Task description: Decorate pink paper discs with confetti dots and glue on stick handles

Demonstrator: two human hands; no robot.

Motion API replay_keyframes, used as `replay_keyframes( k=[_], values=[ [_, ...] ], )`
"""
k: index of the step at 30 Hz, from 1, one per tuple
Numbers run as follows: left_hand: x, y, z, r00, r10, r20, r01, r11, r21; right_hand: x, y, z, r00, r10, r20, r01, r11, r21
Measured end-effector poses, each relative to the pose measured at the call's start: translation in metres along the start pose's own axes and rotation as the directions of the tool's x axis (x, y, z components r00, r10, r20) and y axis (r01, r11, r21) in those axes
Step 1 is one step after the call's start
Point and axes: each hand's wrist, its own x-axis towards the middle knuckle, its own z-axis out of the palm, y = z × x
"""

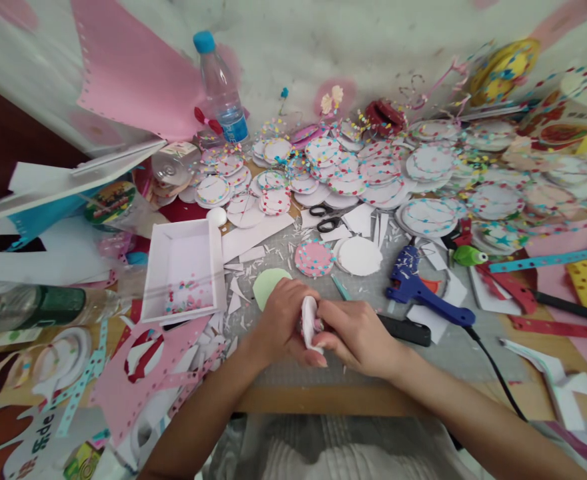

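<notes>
A small white disc (pixel 309 323) is held on edge between both hands, above the grey cutting mat (pixel 293 373) near the table's front edge. My left hand (pixel 284 320) grips it from the left, fingers curled behind it. From the right, my right hand (pixel 356 335) pinches at its face, where something small and pinkish shows between the fingers, too small to name. Just behind my left hand lies a pale green disc (pixel 269 285). Farther back are a pink dotted disc (pixel 314 258) and a white disc (pixel 360 255).
A white box (pixel 182 270) with confetti stands left. A blue glue gun (pixel 423 290), its cord running forward, and a black-handled tool (pixel 406 330) lie right. Scissors (pixel 329 224), many decorated discs (pixel 373 170) and a bottle (pixel 222 93) are behind. Paper scraps lie around.
</notes>
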Motion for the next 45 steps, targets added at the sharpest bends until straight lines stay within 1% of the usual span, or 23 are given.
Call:
replay_keyframes(
  k=[6,12,17,21,25,29,31,34,37,40,42,45],
  values=[
    [-0.002,0.001,0.002,1.000,-0.010,-0.002,0.010,0.999,-0.038,-0.001,-0.002,0.003,0.998,-0.038,-0.045,0.035,0.998,-0.057],
    [-0.001,0.004,0.002,0.997,0.014,0.077,-0.011,0.999,-0.033,-0.004,-0.002,0.011,0.986,-0.070,-0.152,0.073,0.997,0.011],
    [-0.002,0.004,0.001,0.992,0.038,0.123,-0.037,0.999,-0.006,-0.005,-0.001,0.013,0.976,-0.105,-0.189,0.108,0.994,0.010],
    [-0.003,0.004,0.002,0.988,0.033,0.153,-0.031,0.999,-0.015,-0.005,-0.001,0.014,0.966,-0.120,-0.231,0.123,0.992,0.002],
    [-0.002,0.004,0.002,0.991,0.046,0.129,-0.037,0.997,-0.075,-0.005,-0.003,0.015,0.964,-0.106,-0.244,0.107,0.994,-0.013],
    [-0.001,0.003,0.002,0.995,0.037,0.095,-0.026,0.992,-0.122,-0.004,-0.005,0.012,0.978,-0.068,-0.197,0.072,0.997,0.016],
    [0.000,0.004,0.002,0.998,0.012,0.055,-0.004,0.990,-0.144,-0.004,-0.005,0.010,0.985,-0.034,-0.171,0.046,0.997,0.064],
    [0.002,0.005,0.001,0.999,-0.042,-0.001,0.041,0.973,-0.227,-0.005,-0.004,0.006,0.986,0.027,-0.163,0.002,0.984,0.177],
    [0.003,0.006,-0.001,0.996,-0.092,-0.013,0.084,0.955,-0.284,-0.006,-0.002,0.003,0.987,0.068,-0.144,-0.032,0.970,0.241],
    [0.003,0.006,-0.003,0.994,-0.106,-0.020,0.097,0.957,-0.273,-0.006,-0.001,0.001,0.990,0.090,-0.113,-0.062,0.971,0.233],
    [0.002,0.006,-0.003,0.994,-0.110,-0.024,0.101,0.964,-0.246,-0.006,0.000,0.001,0.990,0.086,-0.109,-0.064,0.980,0.191],
    [0.002,0.006,-0.002,0.991,-0.127,-0.031,0.119,0.976,-0.185,-0.006,0.001,0.003,0.989,0.010,-0.148,-0.001,0.998,0.058]
  ],
)
